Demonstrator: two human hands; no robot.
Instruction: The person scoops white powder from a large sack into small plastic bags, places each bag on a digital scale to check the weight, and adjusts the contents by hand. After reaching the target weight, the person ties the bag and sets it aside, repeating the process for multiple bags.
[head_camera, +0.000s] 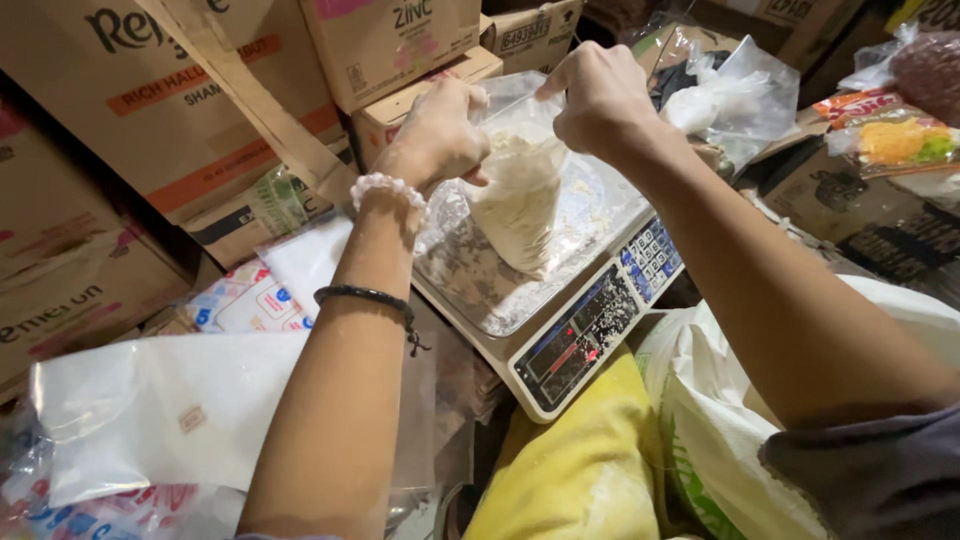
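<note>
left wrist wears a white bead bracelet (389, 187) and black cord band (365, 296); grey sleeve (880, 470) right.

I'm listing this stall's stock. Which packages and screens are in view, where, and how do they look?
Clear bag: pale powder, on the scale, top held by left hand and right hand.
Scale display: front, dark, slanted.
Keypad: beside it, blue-white.
Cardboard boxes: stacked left, brown.
Snack packets: right, orange-yellow.

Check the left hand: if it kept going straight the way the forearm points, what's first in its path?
The left hand already grips the clear bag of white powder. Straight on, up and away, it would probably meet the stacked cardboard boxes behind the scale; depth is unclear.
</note>
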